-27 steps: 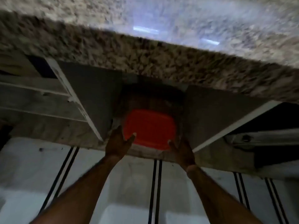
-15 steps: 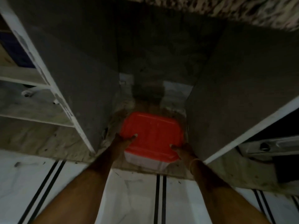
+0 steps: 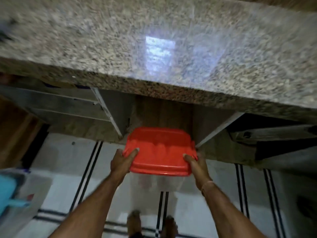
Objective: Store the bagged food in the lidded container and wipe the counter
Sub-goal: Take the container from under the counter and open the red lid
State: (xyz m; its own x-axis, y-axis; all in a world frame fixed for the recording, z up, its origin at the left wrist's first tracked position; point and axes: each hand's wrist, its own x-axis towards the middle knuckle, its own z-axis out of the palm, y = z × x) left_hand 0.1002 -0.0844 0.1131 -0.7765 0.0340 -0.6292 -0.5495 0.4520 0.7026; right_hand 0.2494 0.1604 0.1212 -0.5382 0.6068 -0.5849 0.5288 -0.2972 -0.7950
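A clear plastic container with a red lid [image 3: 160,152] is in the air in front of the open cabinet under the counter. My left hand [image 3: 122,162] grips its left side, thumb on top of the lid. My right hand [image 3: 195,164] grips the right side the same way. The see-through body [image 3: 154,182] hangs below the lid; what lies inside is blurred. The speckled granite counter [image 3: 103,40] fills the upper part of the view, above the container. No bagged food shows.
Two grey cabinet doors [image 3: 113,112] [image 3: 217,127] stand open on either side of the container. White floor tiles with black stripes [image 3: 85,169] lie below, with my feet [image 3: 151,224] at the bottom. A light blue plastic thing [image 3: 8,191] sits at the lower left.
The container has come out of the cabinet's floor, toward me and upward, held by both hands. The view has risen, so the countertop shows again.
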